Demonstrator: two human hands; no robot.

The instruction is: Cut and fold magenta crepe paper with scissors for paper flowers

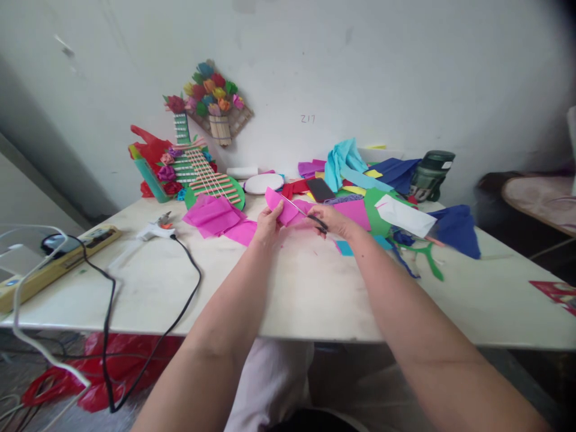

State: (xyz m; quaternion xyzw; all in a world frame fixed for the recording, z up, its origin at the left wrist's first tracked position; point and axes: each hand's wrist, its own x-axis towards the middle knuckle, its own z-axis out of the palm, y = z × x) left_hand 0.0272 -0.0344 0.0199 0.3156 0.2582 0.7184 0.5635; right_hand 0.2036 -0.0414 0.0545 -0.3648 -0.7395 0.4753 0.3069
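Observation:
My left hand (269, 223) pinches a piece of bright pink crepe paper (288, 211) above the middle of the table. In my right hand (330, 221) is a pair of scissors with black handles (318, 224), the fingers wrapped round the grips. Its thin blades (294, 206) point left and lie across the pink paper, toward my left hand. Whether the blades are parted is too small to tell. More pink paper (213, 216) lies in folds left of my left hand. Behind my right hand rests a black phone (321, 189) among coloured sheets.
A glue gun (155, 231) with a black cord and a power strip (58, 264) occupy the left side. Behind them stands a guitar-shaped flower craft (198, 168). Blue (456, 228) and green paper (377, 210), a white packet (405, 216) and a dark bottle (431, 177) crowd the right.

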